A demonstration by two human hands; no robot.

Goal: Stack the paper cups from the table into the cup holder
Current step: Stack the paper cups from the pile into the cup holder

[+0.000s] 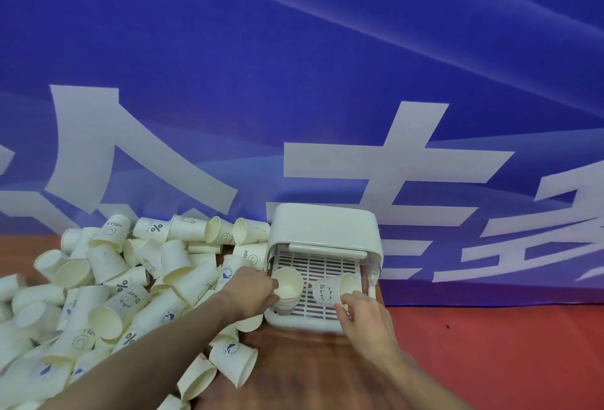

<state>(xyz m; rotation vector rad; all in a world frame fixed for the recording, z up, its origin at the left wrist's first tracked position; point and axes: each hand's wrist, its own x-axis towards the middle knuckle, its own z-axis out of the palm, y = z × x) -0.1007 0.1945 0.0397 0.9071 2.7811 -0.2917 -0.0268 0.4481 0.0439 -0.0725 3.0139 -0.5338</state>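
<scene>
A white cup holder [327, 228] with a slatted tray stands on the wooden table, its lid raised. A stack of nested paper cups [287, 288] sits upright at the tray's left front. My left hand [251, 288] grips that stack at its rim and side. My right hand [362, 315] holds a single paper cup printed "Bear" [330, 288], tipped on its side over the tray, just right of the stack. A big pile of loose paper cups [108, 285] covers the table to the left.
A blue banner with large white characters [294, 99] hangs right behind the holder. Bare wooden table [294, 367] lies in front of the holder, with a red surface [490, 354] to the right. Some loose cups [233, 360] lie near my left forearm.
</scene>
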